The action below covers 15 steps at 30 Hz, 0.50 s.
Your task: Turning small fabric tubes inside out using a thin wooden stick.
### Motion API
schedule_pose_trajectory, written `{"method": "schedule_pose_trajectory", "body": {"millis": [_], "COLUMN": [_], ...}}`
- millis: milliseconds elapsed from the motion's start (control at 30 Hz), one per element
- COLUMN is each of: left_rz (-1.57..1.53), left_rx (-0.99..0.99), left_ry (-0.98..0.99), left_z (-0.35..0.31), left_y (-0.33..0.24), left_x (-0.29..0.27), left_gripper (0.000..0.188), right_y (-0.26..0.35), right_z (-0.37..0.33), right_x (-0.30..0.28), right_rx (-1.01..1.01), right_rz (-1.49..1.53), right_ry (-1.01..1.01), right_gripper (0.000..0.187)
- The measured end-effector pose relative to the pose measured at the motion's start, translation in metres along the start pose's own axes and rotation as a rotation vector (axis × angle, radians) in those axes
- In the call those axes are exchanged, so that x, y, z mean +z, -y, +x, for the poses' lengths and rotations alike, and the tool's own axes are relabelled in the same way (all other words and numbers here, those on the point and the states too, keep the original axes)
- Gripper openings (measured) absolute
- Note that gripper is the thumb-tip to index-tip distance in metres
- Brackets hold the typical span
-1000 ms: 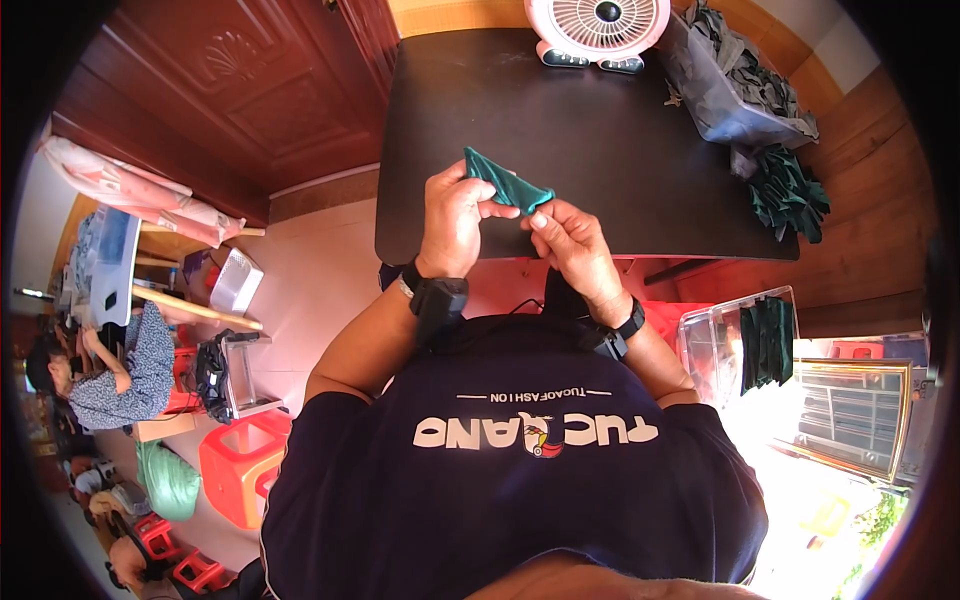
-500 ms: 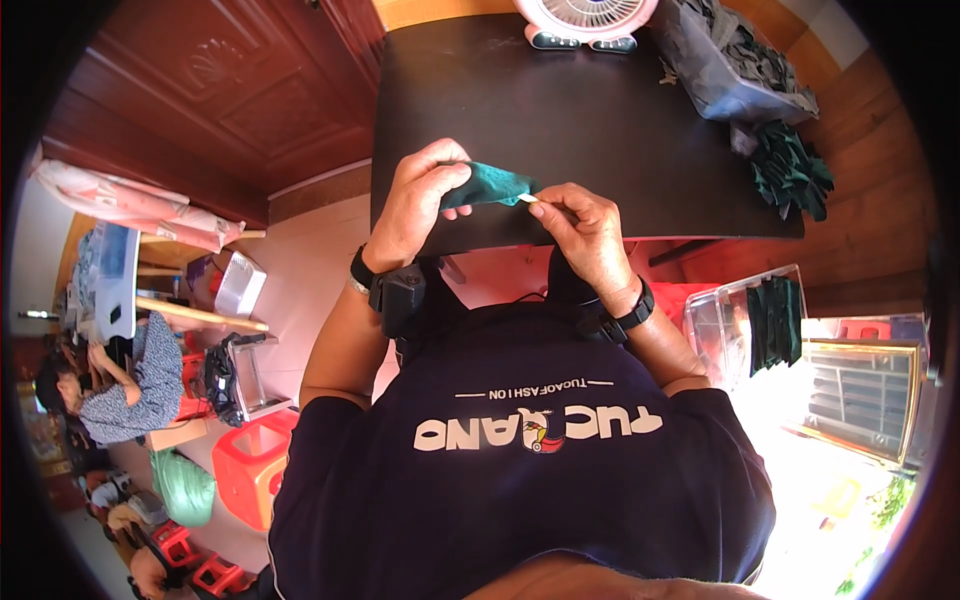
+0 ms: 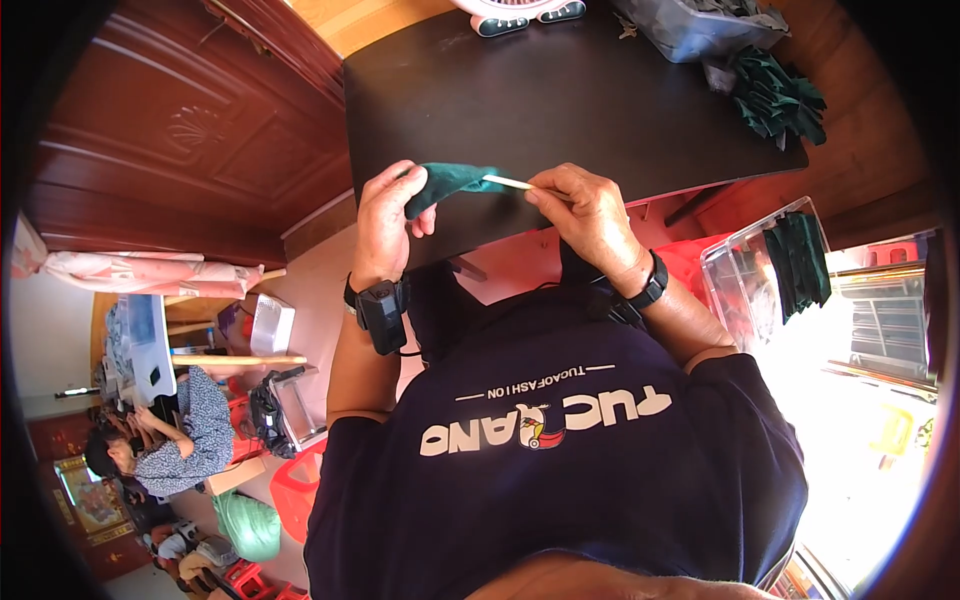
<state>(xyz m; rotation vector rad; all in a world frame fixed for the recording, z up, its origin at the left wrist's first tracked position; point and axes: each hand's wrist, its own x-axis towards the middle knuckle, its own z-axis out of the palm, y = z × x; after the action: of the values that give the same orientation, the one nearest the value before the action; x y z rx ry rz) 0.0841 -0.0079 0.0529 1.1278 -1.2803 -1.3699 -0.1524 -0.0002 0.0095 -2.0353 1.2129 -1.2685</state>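
Note:
A dark green velvety fabric piece (image 3: 447, 183) is pinched in my left hand (image 3: 388, 215), between the thumb and fingers. My right hand (image 3: 580, 215) grips a thin pale stick (image 3: 510, 182) by its near end, fingers closed around it. The stick's far tip touches or enters the right end of the fabric; I cannot tell how deep it goes. Both hands are above the near edge of the black table (image 3: 480, 100).
At the table's far right lie a pile of green fabric pieces (image 3: 780, 95) and a bin of grey cloth (image 3: 700, 30). A pink fan (image 3: 520, 15) stands at the far edge. On my right, a clear box (image 3: 735, 275) has green pieces over its rim. Another person (image 3: 190, 440) sits at left.
My right hand has drawn away from the fabric, so more of the stick shows. Both hands sit farther apart, the left one shifted left, and the whole view has turned a little.

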Motion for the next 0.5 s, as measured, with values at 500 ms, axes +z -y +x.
{"method": "schedule_pose_trajectory", "body": {"millis": [500], "left_rz": [0.194], "left_rx": [-0.02], "left_ry": [0.18], "left_z": [-0.011], "left_y": [0.027], "left_x": [0.044], "left_gripper": [0.022], "right_y": [-0.006], "right_z": [0.015], "right_x": [0.015], "right_rx": [0.535], "right_rz": [0.845], "right_ry": [0.064], "right_gripper": [0.018]}}
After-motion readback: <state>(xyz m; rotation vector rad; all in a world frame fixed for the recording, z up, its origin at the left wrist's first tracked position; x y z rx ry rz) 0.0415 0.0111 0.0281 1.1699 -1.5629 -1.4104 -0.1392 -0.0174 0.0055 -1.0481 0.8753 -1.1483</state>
